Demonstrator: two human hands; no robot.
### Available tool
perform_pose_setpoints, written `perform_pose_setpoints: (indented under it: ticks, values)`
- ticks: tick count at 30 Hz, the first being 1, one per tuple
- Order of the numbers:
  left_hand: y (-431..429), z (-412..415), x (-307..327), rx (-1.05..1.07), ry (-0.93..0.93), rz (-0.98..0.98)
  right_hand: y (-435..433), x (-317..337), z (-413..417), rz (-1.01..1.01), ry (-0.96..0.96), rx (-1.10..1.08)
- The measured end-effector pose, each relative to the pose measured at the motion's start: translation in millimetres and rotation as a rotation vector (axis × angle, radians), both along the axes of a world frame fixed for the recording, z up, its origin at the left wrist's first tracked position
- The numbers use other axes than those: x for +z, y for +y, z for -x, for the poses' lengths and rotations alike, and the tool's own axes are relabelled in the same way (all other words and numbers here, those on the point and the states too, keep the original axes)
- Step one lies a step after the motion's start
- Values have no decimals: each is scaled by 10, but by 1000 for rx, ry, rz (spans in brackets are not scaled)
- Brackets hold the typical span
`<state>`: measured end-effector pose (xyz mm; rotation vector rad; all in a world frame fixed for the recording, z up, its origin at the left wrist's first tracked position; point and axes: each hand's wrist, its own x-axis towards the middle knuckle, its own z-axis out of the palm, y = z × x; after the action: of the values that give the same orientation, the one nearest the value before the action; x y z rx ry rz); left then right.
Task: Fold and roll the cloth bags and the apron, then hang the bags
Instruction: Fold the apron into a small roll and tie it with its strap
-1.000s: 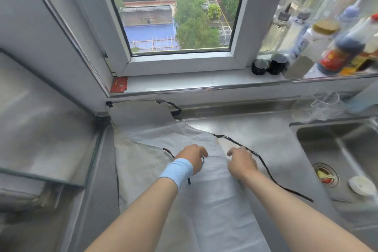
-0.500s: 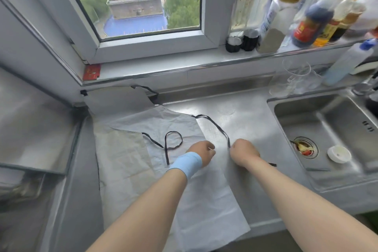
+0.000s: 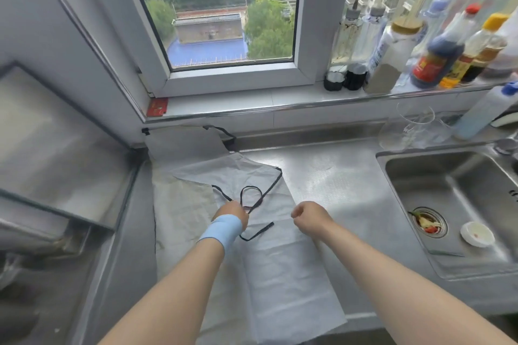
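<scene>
I saw the apron lying flat on the steel counter, a thin pale cloth with soft creases, its lower edge hanging over the counter front. Its narrow bib end leaned up against the wall under the window sill. A beige, rougher cloth lay on the left part, partly under the white layer. The black strap, thin and flat, made a loop on the cloth. My left hand, with a light blue band on the wrist, was closed and pinched this strap where the loop crossed; one loose end lay just beside the wrist. My right hand was curled into a loose fist above the right edge of the apron; I could not tell if it held anything. The steel sink was on the right, with smooth walls.
</scene>
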<state>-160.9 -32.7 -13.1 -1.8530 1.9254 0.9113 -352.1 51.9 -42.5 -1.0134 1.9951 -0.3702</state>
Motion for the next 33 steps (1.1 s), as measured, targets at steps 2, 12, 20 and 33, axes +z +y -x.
perform_pose_setpoints:
  ticks: [2, 12, 20, 33]
  values:
    - [66, -133, -50, -53, -44, 3, 103, -127, -36, -72, 127, 92]
    - [671, -461, -446, -22, -175, -23, 491, -515, -519, 39, 404, 693]
    - [355, -598, -612, -297, -73, -17, 88, -560, -277, -54, 485, 596]
    - [768, -257, -604, -326, -76, 193, 305, -335, -97, -41, 340, 27]
